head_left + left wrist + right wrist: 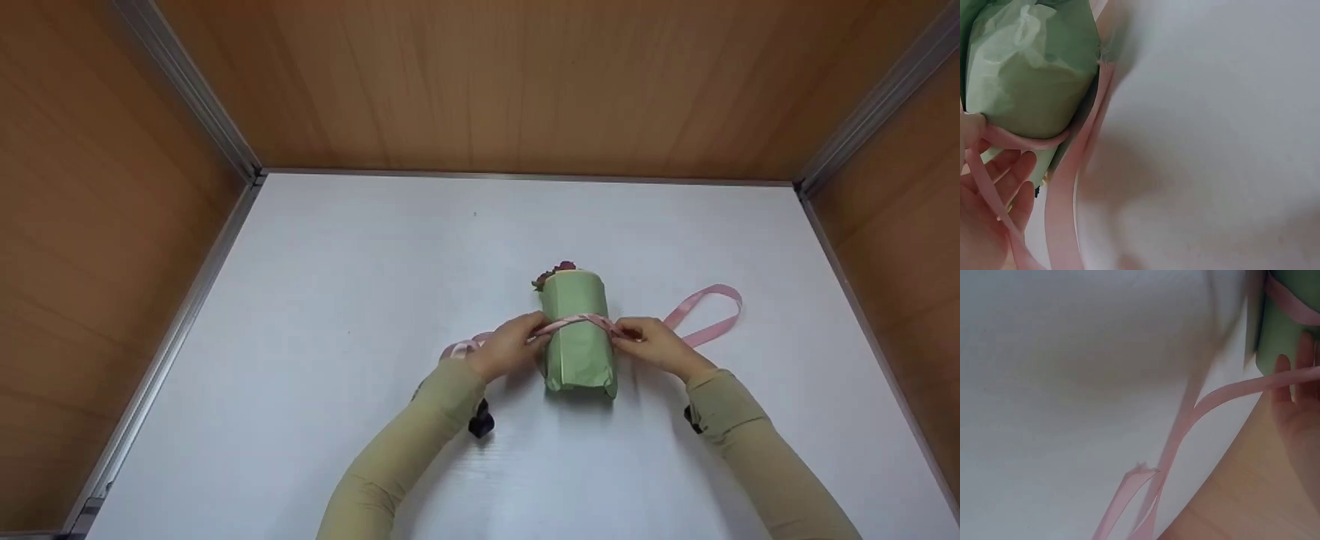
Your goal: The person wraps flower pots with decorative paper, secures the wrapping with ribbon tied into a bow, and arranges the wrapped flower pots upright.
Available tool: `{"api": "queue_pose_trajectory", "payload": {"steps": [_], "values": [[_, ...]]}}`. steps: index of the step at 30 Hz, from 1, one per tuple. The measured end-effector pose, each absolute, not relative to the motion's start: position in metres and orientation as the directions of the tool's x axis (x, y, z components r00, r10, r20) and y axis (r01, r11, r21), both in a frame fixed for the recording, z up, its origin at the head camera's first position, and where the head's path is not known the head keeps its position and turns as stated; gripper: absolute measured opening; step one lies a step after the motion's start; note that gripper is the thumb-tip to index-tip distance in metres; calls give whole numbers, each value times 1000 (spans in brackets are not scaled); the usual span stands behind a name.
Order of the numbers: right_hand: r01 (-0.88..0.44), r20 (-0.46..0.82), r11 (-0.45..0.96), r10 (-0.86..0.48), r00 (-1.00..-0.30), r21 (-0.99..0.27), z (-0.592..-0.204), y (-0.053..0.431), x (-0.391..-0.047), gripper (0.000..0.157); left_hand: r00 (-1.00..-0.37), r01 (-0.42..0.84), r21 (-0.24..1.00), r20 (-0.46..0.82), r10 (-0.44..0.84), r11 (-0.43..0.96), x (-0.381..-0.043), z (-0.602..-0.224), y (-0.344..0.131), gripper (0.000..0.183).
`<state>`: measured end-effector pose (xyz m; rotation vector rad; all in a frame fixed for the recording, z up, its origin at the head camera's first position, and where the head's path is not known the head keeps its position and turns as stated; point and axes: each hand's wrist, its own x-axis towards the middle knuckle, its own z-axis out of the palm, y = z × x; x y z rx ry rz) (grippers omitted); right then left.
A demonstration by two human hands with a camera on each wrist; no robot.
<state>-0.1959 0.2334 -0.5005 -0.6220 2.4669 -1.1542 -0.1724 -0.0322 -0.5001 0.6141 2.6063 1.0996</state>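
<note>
A bouquet wrapped in green paper (579,358) lies on the white table, with red flowers (564,266) showing past its far end. Across the middle of the wrap runs a pink ribbon (703,336), twisted where it crosses the paper. At the wrap's left side my left hand (511,346) pinches the ribbon between thumb and fingers. On the opposite side my right hand (660,346) pinches it too. The left wrist view shows a strand of ribbon (994,191) crossing the left palm. From the right fingers (1282,385) the ribbon trails away over the table.
Pink ribbon loops (459,349) lie beside the left wrist, partly behind the sleeve. One dark object (481,421) shows below the left forearm. Wooden panels (480,82) with metal edging surround the white table (360,255) at the back and sides.
</note>
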Motion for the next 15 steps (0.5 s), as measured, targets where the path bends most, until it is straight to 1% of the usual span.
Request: {"api": "queue_pose_trajectory", "payload": {"steps": [3, 7, 11, 13, 15], "values": [[-228, -143, 562, -539, -830, -795, -501, 236, -194, 14, -875, 281, 734, -68, 479, 618, -171, -501, -32, 12], [-183, -163, 539, -530, -832, -822, -501, 240, -192, 12, -862, 280, 746, -82, 501, 604, -169, -502, -34, 15], [-136, -192, 519, -529, -827, -844, -502, 244, -191, 14, -853, 264, 750, -112, 509, 607, -168, -502, -38, 18], [-108, -212, 506, -534, -819, -856, -502, 245, -191, 16, -851, 241, 769, -126, 510, 592, -169, -502, -40, 19], [-88, -223, 498, -532, -817, -863, -502, 246, -190, 19, -849, 196, 815, -137, 510, 545, -170, -502, -41, 22]]}}
